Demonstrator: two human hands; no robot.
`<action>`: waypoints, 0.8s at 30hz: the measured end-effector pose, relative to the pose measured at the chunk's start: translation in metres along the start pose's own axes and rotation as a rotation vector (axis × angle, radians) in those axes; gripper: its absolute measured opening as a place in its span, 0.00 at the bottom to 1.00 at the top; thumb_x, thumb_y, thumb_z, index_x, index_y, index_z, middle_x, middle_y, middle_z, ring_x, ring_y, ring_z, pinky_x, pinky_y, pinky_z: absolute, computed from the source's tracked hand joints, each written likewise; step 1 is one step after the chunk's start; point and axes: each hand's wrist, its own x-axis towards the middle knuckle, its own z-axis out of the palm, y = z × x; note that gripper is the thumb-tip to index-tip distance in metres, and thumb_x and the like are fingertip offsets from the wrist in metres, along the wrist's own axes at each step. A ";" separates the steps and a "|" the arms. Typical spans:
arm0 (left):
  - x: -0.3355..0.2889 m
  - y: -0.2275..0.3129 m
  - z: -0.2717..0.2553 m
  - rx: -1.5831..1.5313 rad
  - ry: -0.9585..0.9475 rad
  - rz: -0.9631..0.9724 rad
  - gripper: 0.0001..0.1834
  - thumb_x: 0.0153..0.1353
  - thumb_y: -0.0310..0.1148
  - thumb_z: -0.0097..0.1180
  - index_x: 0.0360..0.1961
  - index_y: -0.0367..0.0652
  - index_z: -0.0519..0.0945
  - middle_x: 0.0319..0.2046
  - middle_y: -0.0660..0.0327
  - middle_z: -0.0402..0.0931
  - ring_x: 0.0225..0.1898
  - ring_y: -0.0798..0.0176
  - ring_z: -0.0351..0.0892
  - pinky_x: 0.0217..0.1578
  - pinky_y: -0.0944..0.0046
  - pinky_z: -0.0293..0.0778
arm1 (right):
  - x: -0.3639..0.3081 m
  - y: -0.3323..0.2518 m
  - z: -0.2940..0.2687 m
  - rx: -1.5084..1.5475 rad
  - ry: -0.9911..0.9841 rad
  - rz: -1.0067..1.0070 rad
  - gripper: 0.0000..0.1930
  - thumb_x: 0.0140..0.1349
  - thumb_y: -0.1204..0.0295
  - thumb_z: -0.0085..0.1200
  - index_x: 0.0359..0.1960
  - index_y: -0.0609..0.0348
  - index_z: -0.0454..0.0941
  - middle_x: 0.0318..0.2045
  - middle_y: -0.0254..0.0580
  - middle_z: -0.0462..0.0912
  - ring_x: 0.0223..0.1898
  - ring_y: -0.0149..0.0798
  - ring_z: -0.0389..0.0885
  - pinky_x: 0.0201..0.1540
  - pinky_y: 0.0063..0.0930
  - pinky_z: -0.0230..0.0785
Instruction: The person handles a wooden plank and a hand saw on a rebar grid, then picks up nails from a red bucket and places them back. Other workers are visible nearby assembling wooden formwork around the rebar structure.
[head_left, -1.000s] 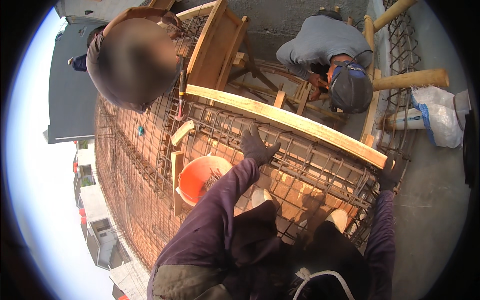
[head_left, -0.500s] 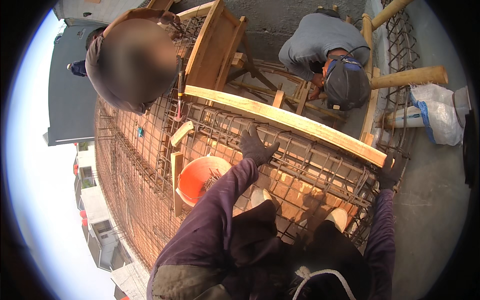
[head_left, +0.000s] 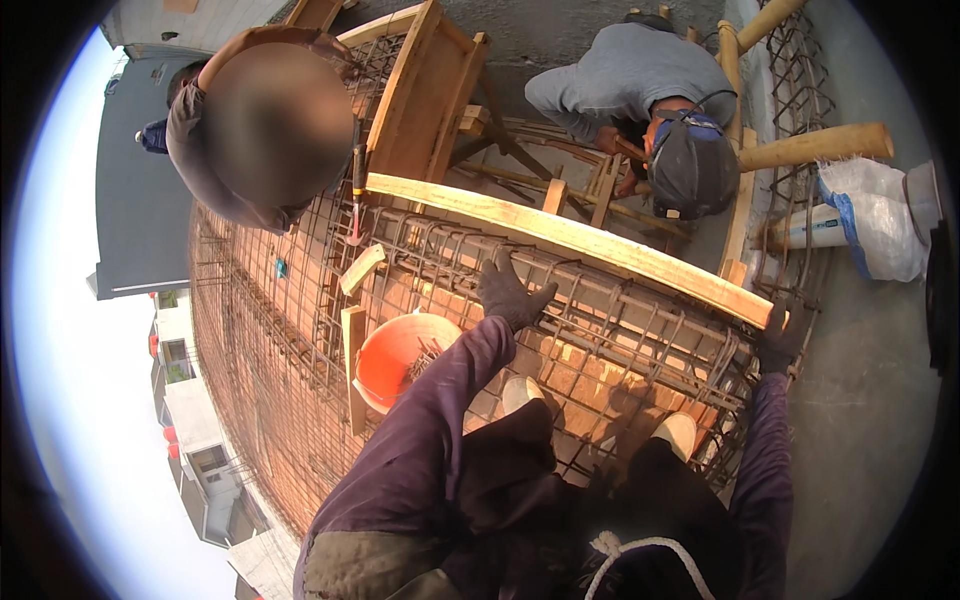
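My left hand (head_left: 512, 292), in a dark glove, rests on the rebar cage (head_left: 630, 312) with its fingers spread and nothing held. Further right, my gloved right hand (head_left: 778, 345) is by the right end of a long wooden board (head_left: 580, 236), its fingers stretched upward beside the board's end. That board runs along the far side of the cage. An orange bucket (head_left: 385, 362) containing several short metal pieces stands left of my left forearm.
A hammer (head_left: 357, 195) leans on the rebar mesh near a wood block (head_left: 362, 268). One co-worker (head_left: 265, 130) bends at the far left, another (head_left: 650, 85) crouches beyond the board. Bamboo poles (head_left: 815, 152) and a white sack (head_left: 875, 220) lie right. My shoes (head_left: 675, 435) stand over the mesh.
The co-worker beyond the board has shifted an arm to the left, and a brown object now shows by their hand. My own hands stay nearly in place.
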 end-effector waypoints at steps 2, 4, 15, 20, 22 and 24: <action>0.001 0.000 0.001 0.011 0.002 -0.010 0.67 0.52 0.66 0.74 0.79 0.33 0.54 0.65 0.34 0.62 0.67 0.30 0.67 0.66 0.34 0.67 | 0.000 0.001 0.000 -0.019 0.001 -0.020 0.15 0.71 0.75 0.60 0.58 0.59 0.79 0.53 0.53 0.82 0.54 0.59 0.83 0.56 0.51 0.77; 0.001 -0.001 0.003 0.018 0.006 -0.007 0.67 0.52 0.66 0.74 0.79 0.33 0.54 0.65 0.34 0.62 0.67 0.30 0.67 0.66 0.33 0.67 | -0.001 0.002 0.000 -0.023 0.000 -0.029 0.16 0.71 0.76 0.60 0.58 0.59 0.79 0.53 0.53 0.82 0.54 0.59 0.83 0.56 0.51 0.77; 0.000 -0.002 0.003 0.000 0.020 0.006 0.69 0.51 0.66 0.74 0.80 0.32 0.53 0.66 0.33 0.62 0.67 0.28 0.68 0.67 0.34 0.67 | -0.004 0.005 0.003 -0.031 0.005 -0.038 0.16 0.71 0.76 0.60 0.59 0.59 0.79 0.54 0.53 0.81 0.54 0.59 0.83 0.55 0.51 0.78; -0.001 -0.002 0.005 0.003 0.052 0.013 0.69 0.51 0.65 0.75 0.80 0.33 0.53 0.67 0.32 0.62 0.67 0.28 0.68 0.67 0.34 0.67 | -0.005 0.007 0.005 -0.041 0.014 -0.056 0.16 0.71 0.76 0.60 0.59 0.59 0.78 0.55 0.54 0.81 0.54 0.59 0.83 0.54 0.51 0.78; -0.001 -0.002 0.006 0.003 0.051 0.019 0.68 0.51 0.65 0.75 0.80 0.33 0.53 0.66 0.32 0.62 0.67 0.29 0.68 0.67 0.34 0.67 | -0.006 0.010 0.006 -0.048 0.022 -0.058 0.16 0.71 0.76 0.60 0.59 0.59 0.78 0.55 0.54 0.81 0.54 0.59 0.83 0.54 0.51 0.78; 0.000 -0.002 0.006 0.001 0.040 0.011 0.68 0.51 0.65 0.75 0.80 0.33 0.53 0.66 0.32 0.62 0.67 0.29 0.68 0.67 0.34 0.67 | -0.007 0.011 0.008 -0.057 0.027 -0.067 0.16 0.71 0.76 0.61 0.59 0.59 0.78 0.55 0.54 0.81 0.54 0.59 0.83 0.54 0.51 0.78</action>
